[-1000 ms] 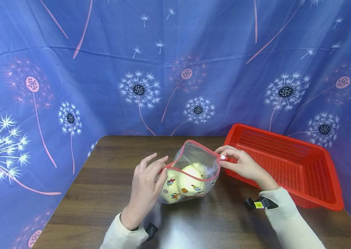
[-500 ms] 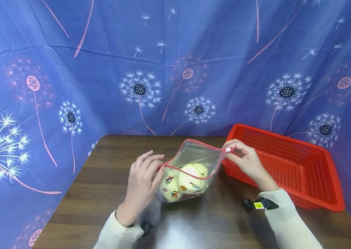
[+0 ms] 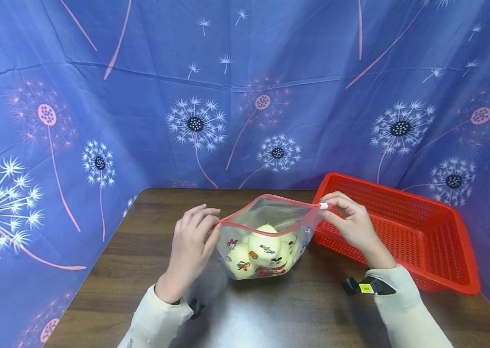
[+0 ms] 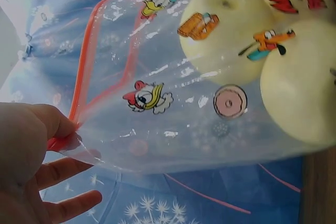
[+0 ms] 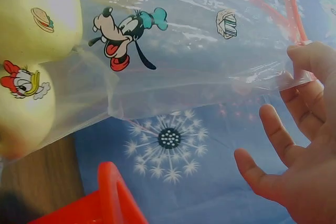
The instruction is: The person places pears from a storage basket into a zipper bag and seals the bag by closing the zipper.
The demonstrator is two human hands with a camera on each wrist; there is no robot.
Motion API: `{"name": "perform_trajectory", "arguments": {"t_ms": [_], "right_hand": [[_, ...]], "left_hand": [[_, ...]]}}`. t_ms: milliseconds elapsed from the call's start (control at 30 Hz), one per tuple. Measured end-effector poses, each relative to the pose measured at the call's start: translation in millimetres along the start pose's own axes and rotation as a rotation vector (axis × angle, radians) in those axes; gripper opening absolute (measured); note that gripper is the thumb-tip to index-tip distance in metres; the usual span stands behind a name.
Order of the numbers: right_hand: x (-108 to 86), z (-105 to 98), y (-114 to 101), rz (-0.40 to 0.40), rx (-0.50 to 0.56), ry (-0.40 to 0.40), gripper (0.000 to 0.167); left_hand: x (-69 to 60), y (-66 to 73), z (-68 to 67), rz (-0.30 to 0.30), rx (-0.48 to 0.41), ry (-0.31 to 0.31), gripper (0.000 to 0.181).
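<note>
A clear zip bag (image 3: pixel 238 237) with a red rim and cartoon prints sits on the table in the head view. Its mouth gapes, and several pale yellow round fruits (image 3: pixel 264 244), like pears or apples, lie in its bottom. My left hand (image 3: pixel 193 244) pinches the rim's left corner; the left wrist view shows thumb and index finger on it, other fingers spread. At the opposite corner, beside the white slider (image 3: pixel 324 206), my right hand (image 3: pixel 351 224) pinches the bag. In the right wrist view its remaining fingers stand apart from the plastic.
A red perforated plastic basket (image 3: pixel 401 249) stands at the table's right side, just behind and beside my right hand. Brown wooden table (image 3: pixel 132 261) extends around the bag. A blue dandelion-print cloth (image 3: pixel 245 58) hangs along the back and sides.
My hands have moved apart, left hand leftward and up, right hand rightward and up. The bag's rim is stretched wider and its printed front now stands more upright.
</note>
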State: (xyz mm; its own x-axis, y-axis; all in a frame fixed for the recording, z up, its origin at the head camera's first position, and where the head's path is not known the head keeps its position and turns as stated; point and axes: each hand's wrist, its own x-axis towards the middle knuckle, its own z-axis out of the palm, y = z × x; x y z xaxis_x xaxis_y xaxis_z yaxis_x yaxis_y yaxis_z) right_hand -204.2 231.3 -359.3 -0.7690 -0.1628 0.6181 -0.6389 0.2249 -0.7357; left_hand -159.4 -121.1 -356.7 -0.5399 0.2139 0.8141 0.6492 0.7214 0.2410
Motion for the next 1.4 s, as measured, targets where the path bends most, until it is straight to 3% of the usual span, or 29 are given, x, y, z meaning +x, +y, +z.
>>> {"name": "perform_trajectory", "arguments": {"t_ms": [233,367,533,767,1067,1233,1400], "right_hand": [[-1.9,-4.5,-6.0,0.015,-0.004,0.015,0.014],[-3.6,-5.0,-10.1,0.045,0.069,0.026,0.016],[-5.4,-6.8,-14.0,0.107,0.194,0.011,0.018],[-2.4,-8.6,-18.7,0.224,0.216,-0.007,0.013],[5.4,-3.9,-12.0,0.257,0.197,0.031,0.011],[4.7,0.9,-11.8,0.27,0.215,0.069,0.01],[2.3,6.1,-15.7,0.248,0.194,0.082,0.009]], "left_hand": [[5.2,-12.7,-5.7,-0.055,-0.058,-0.07,0.006],[8.1,-19.5,-10.2,-0.075,-0.122,-0.124,0.006],[12.9,-28.8,-16.1,-0.091,-0.242,-0.203,0.007],[25.1,-43.2,-17.9,-0.165,-0.365,-0.315,0.008],[35.6,-59.9,-2.3,-0.239,-0.39,-0.323,0.005],[35.5,-63.9,5.9,-0.261,-0.413,-0.317,0.005],[32.0,-63.5,9.7,-0.271,-0.397,-0.35,0.007]]}}
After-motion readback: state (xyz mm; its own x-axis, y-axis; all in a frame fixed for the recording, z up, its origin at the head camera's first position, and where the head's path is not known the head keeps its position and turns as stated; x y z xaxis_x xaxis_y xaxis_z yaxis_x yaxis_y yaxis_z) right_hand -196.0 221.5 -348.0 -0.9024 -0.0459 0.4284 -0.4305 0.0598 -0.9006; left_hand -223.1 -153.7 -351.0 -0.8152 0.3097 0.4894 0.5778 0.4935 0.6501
